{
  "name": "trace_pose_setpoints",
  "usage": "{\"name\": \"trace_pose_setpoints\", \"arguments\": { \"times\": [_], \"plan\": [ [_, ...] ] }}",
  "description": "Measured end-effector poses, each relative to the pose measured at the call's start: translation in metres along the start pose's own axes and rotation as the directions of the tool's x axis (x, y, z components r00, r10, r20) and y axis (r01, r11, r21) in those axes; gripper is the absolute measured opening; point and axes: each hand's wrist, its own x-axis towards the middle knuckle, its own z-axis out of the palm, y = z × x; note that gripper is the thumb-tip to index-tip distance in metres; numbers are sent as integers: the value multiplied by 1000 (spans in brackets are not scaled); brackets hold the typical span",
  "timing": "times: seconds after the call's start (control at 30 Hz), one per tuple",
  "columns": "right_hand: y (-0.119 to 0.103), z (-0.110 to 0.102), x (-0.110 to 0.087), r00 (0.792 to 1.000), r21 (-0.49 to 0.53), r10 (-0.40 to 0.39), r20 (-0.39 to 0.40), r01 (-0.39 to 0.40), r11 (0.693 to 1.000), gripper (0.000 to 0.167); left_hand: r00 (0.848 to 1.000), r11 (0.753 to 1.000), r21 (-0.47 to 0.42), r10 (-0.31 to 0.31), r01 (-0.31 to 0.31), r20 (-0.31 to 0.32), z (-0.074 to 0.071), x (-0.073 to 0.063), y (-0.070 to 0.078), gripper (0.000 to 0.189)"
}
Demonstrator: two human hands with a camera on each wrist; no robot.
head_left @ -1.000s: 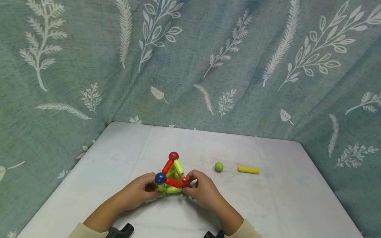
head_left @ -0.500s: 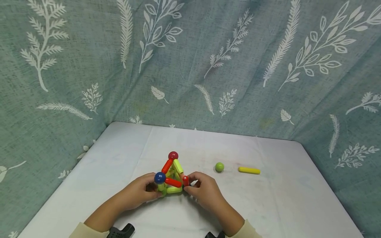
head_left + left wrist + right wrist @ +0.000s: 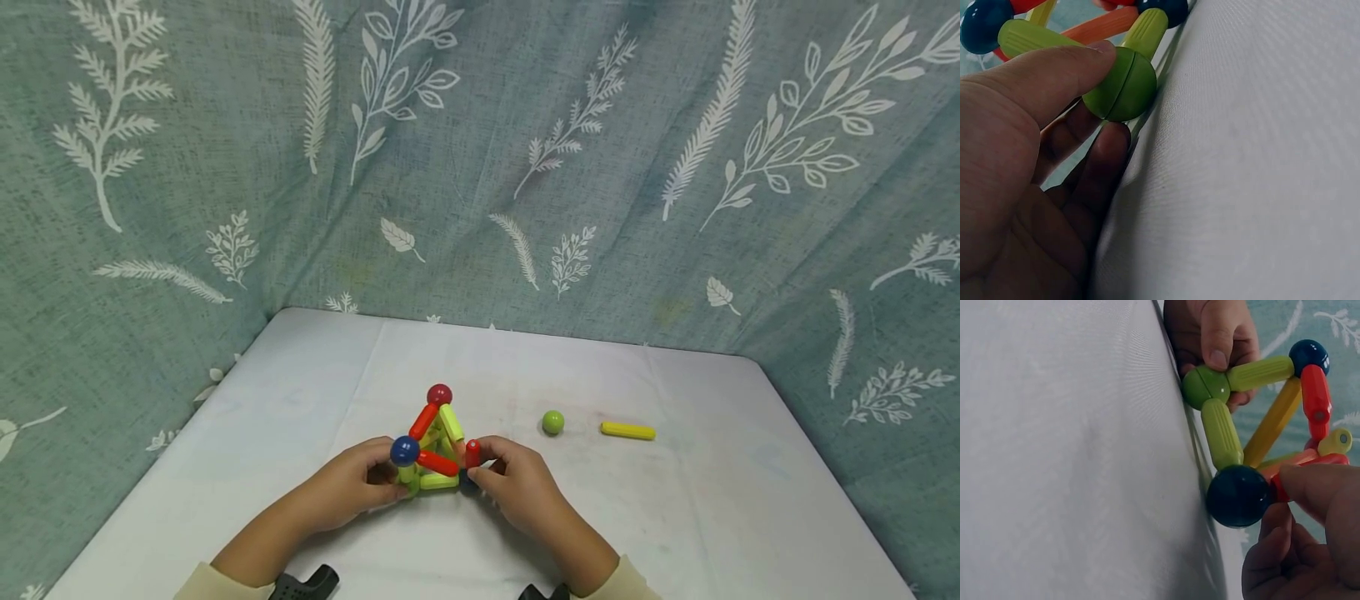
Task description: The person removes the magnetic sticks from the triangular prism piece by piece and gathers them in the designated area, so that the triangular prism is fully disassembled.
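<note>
A toy frame of balls and rods [image 3: 437, 463] stands on the white cloth between both hands in the head view. It joins red, yellow, lime and orange rods, with a red ball [image 3: 439, 395] at the top and a dark blue ball [image 3: 405, 451] at the near upper corner. My left hand [image 3: 356, 486] pinches the green ball [image 3: 1124, 84] at the lower left corner, thumb on top. At the lower right corner sits another dark blue ball [image 3: 1238, 495]. Just above it, my right hand [image 3: 517, 479] pinches a short red rod [image 3: 472, 452] between thumb and fingers.
A loose green ball [image 3: 552, 422] lies right of the frame, and a yellow rod [image 3: 627, 431] rests farther right. White cloth [image 3: 735, 500] covers the table. A leaf-patterned curtain [image 3: 480, 167] rises behind and at both sides.
My right hand has shifted slightly right with the red rod, which stands more upright, and the dark blue ball below it shows more. The left hand stays on the green ball.
</note>
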Motion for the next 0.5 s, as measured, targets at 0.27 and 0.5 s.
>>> {"name": "trace_pose_setpoints", "arguments": {
  "times": [0.27,0.5],
  "plan": [
    [0,-1,0,1000,15,15,16,-16,1000,26,1000,1000,8,13,-13,2,-1,0,0,24],
    [0,-5,1,1000,-49,-19,14,19,999,26,1000,1000,8,8,-8,3,-1,0,0,25]
  ]
}}
